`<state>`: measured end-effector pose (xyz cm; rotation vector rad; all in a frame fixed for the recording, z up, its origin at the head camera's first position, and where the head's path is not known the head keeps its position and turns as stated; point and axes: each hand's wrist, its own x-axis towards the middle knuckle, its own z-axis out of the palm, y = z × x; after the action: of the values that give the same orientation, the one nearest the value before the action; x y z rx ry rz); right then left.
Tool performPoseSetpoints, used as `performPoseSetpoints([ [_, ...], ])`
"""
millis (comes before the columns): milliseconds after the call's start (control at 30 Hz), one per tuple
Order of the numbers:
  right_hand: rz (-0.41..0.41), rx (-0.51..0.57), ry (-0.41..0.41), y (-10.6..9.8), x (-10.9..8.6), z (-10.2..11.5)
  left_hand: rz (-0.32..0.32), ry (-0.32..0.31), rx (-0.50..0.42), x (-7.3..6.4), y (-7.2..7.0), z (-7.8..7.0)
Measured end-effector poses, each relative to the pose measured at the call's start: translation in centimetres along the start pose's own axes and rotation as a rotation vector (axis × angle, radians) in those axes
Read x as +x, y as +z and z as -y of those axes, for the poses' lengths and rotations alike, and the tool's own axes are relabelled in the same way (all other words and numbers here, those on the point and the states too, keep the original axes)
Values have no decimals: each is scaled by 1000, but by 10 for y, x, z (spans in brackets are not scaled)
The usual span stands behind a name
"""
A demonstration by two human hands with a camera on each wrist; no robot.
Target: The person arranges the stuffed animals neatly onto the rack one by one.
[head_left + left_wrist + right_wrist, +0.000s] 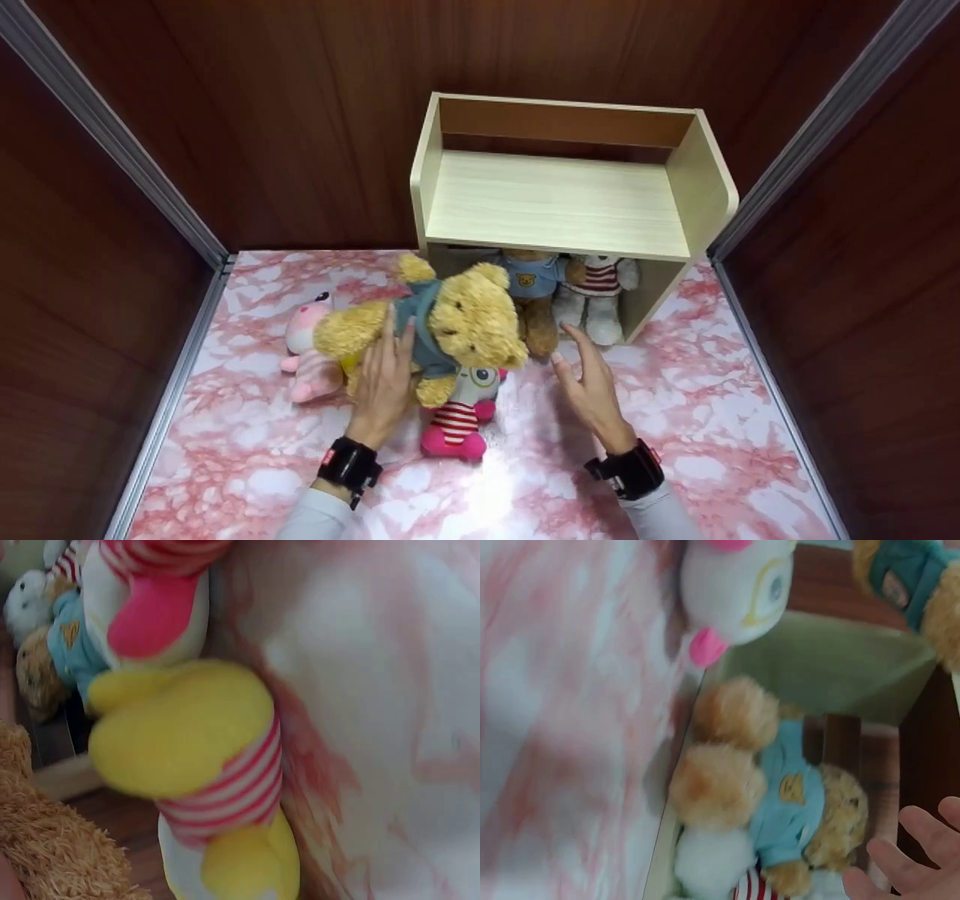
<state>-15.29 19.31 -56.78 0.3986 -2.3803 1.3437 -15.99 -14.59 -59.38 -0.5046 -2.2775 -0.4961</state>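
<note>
My left hand [384, 379] holds a yellow teddy bear [480, 319] in a teal hooded top, its fingers over the torso; the thumb is hidden. The bear lies sideways in the air, head to the right, partly covering the toys behind it. My right hand [594, 386] is apart from the toys, its fingers spread in front of the shelf. In the lower compartment a brown bear [536, 330] in a light-blue top stands beside a white plush [602, 322] in a red-striped top.
The pale wooden shelf [559, 199] stands against the back wall, with a bare upper board. Below the held bear is a plush with pink feet and a red-striped body [455, 420]. A pink plush [307, 345] is at the left, and a plush with yellow parts [184, 727] is near my left wrist.
</note>
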Motion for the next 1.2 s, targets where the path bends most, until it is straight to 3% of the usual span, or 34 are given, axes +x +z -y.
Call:
performPoseSetpoints([
  [200, 95, 291, 80, 10, 1, 14, 78, 32, -1, -3, 12, -20],
  [333, 129, 410, 185, 13, 2, 22, 67, 71, 60, -3, 20, -30],
  [500, 136, 478, 264, 18, 1, 27, 62, 93, 107, -2, 24, -39],
  [733, 130, 521, 350, 20, -2, 28, 61, 93, 68, -3, 26, -54],
  [1033, 33, 645, 389, 18, 5, 26, 206, 3, -80, -9, 24, -61],
  [1100, 11, 639, 382, 18, 4, 23, 190, 10, -94, -8, 22, -60],
  [1200, -15, 612, 384, 18, 2, 16, 92, 50, -116, -4, 20, -57],
])
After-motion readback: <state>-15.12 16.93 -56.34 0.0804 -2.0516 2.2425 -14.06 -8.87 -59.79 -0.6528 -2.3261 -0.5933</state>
